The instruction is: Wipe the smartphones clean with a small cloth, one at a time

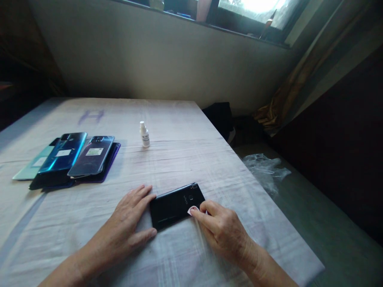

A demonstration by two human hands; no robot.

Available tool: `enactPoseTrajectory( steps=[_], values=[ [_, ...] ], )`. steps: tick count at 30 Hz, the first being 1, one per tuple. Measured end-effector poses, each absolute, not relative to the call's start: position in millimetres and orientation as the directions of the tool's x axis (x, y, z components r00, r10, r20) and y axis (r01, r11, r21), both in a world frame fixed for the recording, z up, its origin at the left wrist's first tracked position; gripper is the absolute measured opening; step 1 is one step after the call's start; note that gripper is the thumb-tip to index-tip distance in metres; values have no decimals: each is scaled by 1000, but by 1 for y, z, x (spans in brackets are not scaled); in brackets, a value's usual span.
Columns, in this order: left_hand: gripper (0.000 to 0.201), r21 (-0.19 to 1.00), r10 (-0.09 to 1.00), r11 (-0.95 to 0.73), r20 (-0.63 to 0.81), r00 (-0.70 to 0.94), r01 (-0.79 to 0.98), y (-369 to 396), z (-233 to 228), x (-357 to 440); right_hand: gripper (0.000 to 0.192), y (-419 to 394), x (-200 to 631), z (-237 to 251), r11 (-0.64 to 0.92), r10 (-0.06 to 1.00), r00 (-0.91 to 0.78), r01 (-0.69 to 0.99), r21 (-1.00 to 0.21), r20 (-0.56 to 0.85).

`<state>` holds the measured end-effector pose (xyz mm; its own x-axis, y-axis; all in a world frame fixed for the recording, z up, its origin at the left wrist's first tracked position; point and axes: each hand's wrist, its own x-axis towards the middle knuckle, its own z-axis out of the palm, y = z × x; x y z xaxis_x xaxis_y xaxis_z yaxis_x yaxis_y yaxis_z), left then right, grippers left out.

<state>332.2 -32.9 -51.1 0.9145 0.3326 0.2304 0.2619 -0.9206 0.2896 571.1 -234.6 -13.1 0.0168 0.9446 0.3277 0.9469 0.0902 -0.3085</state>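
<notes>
A black smartphone (172, 207) marked "vivo" lies back side up on the cloth-covered table, its camera end to the right. My left hand (130, 217) spans its left end, the thumb at the near corner and the index finger at the far corner, bracing it between them. My right hand (223, 227) is closed, pressing a small white wiping piece (189, 211) with the fingertips onto the phone's near edge, close to the lettering. Whether the piece is cloth or paper cannot be made out. Most of it is hidden under the fingers.
Several phones (70, 155) with white labels lie overlapping at the left. A small white dropper bottle (145, 134) stands upright beyond the black phone. The table's right edge (254, 179) slants toward me; crumpled clear plastic (266, 169) lies past it. A wall with a window (254, 12) rises behind.
</notes>
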Motion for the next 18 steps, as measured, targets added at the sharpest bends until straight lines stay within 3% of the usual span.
enactPoseTrajectory(
  steps=[11,18],
  values=[
    [72,281,329,-920,171,929,274,-35,-47,363,29,-219,562,-5,142,942,-70,969,-201,328],
    [73,271,331,-924,219,918,269,-36,-51,363,27,-227,572,-13,95,925,7,964,-250,379]
  ],
)
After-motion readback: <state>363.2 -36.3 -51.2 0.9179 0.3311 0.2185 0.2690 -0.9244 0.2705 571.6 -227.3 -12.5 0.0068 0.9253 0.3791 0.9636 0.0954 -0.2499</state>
